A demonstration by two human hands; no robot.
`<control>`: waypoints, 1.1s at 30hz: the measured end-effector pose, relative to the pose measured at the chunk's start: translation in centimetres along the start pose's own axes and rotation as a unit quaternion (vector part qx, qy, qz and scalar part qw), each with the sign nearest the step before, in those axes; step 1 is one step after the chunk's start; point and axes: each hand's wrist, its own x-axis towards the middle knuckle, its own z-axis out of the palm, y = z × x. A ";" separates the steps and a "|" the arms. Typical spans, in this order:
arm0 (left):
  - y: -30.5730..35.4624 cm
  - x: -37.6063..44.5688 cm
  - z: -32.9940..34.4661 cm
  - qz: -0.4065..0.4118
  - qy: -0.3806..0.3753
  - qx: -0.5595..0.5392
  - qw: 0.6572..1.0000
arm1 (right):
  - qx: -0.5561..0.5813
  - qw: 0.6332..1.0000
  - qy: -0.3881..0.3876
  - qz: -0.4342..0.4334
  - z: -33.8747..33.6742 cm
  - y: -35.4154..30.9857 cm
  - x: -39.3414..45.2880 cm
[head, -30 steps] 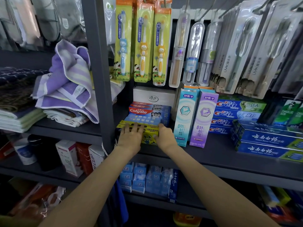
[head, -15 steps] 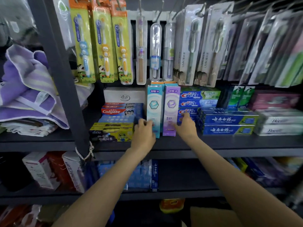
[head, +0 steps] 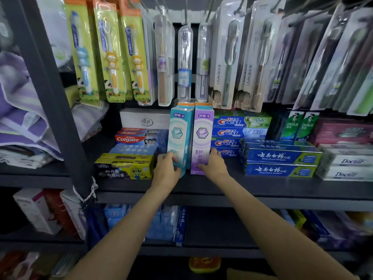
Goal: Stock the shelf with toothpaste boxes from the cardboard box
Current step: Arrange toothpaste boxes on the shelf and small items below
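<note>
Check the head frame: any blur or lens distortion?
Head view: centre sharp, print on the teal box and purple box legible; Doctor boxes and towels at the edges smeared; shelf post leans from wide-angle distortion; lower shelves dim.

Both bare forearms reach forward and up, roughly parallel. The left hand (head: 167, 169) curls its fingers round the foot of a tall teal cardboard box (head: 180, 138) — the right hand (head: 214, 166) grips a tall purple cardboard box (head: 202, 138) beside it.
</note>
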 end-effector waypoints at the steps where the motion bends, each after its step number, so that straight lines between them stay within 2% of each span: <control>1: 0.0 0.2 0.2 -0.012 0.009 -0.001 1.000 | 0.002 1.000 -0.003 0.001 0.0 0.0 0.0; 6: 0.3 1.2 0.7 -0.043 0.032 -0.012 0.999 | 0.008 1.000 -0.010 0.010 0.1 0.2 0.2; 11: 0.1 1.6 1.5 -0.016 0.006 0.007 1.000 | -0.013 1.000 -0.006 0.005 0.4 0.3 0.1; 18: -0.8 2.6 1.5 -0.011 -0.036 -0.011 0.999 | 0.030 0.999 -0.020 0.008 0.3 0.5 0.3; 21: -1.0 2.9 1.5 -0.017 -0.086 -0.056 0.995 | 0.092 0.995 -0.030 -0.005 0.1 0.2 0.9; 26: -1.0 4.3 1.8 -0.035 -0.139 -0.204 0.969 | 0.188 0.981 -0.051 -0.019 -1.3 0.1 2.4; 29: -1.1 4.4 2.4 -0.043 -0.129 -0.244 0.960 | 0.168 0.984 -0.059 -0.024 -1.3 0.0 2.9; 33: -1.2 4.1 3.0 -0.040 -0.099 -0.227 0.968 | 0.160 0.985 -0.059 -0.031 -1.2 0.0 2.8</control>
